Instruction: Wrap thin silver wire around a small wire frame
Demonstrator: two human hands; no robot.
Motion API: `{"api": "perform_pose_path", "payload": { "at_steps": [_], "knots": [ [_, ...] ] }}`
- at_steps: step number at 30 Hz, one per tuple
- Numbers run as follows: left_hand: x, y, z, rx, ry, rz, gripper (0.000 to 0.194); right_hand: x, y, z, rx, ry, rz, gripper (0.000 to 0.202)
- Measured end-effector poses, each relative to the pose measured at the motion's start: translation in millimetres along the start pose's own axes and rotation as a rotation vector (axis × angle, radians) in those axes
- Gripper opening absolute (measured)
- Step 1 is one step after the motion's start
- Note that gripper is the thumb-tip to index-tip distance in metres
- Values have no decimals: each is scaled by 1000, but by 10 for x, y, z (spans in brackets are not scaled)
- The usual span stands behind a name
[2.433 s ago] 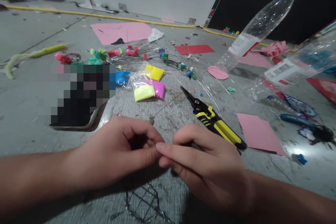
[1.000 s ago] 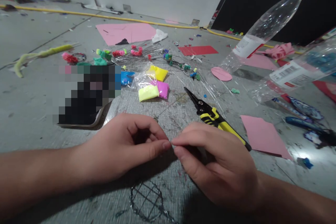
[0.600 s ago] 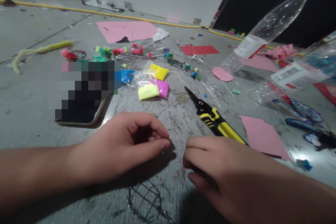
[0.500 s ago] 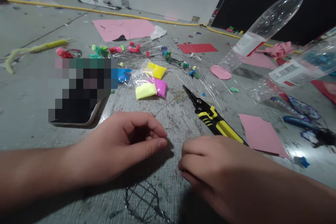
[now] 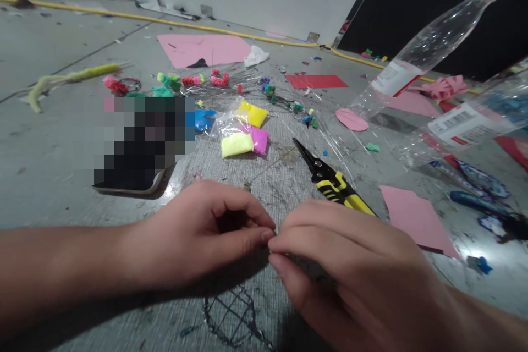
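My left hand (image 5: 214, 236) is closed, thumb and forefinger pinched together above the grey surface. My right hand (image 5: 350, 264) meets it fingertip to fingertip, its fingers closed too. Whatever lies between the fingertips is too small or hidden to name. Below the hands lies a dark twisted-wire loop with a crossed mesh (image 5: 233, 313), its lower end cut off by the frame. Just beyond the right hand are black and yellow pliers (image 5: 330, 176), their handles partly covered by it. Small packets of yellow (image 5: 237, 144) and magenta (image 5: 259, 140) material lie ahead of the left hand.
A phone (image 5: 127, 176), partly pixelated, rests at left. Clear plastic bottles (image 5: 437, 44) stand or lean at right. Pink paper pieces (image 5: 416, 220), a red strip (image 5: 317, 82), thin wires with colourful bits and a yellow cable (image 5: 206, 28) lie around.
My right hand has moved up and left so its fingertips meet those of the left hand. The view has shifted slightly, moving the scene a little to the right.
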State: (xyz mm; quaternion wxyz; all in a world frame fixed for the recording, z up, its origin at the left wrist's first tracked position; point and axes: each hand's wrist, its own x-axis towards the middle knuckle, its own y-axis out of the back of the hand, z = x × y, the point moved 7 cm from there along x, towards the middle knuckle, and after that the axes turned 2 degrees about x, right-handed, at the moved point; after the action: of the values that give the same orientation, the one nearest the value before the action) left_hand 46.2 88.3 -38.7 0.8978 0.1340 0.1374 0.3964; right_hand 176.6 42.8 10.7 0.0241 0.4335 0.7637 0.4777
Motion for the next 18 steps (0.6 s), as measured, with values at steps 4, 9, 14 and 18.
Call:
{"api": "perform_pose_path", "payload": {
  "at_steps": [4,9,14,18],
  "knots": [
    [-6,-16,-1,3,-9,-31,24,-9,-27,43,30,21,127,17],
    [-10,4,-17,0,5,-13,23,-25,-39,64,35,50,157,15],
    [-7,24,-9,-28,11,18,19,-47,-68,57,-96,105,148,14],
    [-7,17,-12,-58,26,8,19,-58,-37,94,2,93,202,10]
  ]
}}
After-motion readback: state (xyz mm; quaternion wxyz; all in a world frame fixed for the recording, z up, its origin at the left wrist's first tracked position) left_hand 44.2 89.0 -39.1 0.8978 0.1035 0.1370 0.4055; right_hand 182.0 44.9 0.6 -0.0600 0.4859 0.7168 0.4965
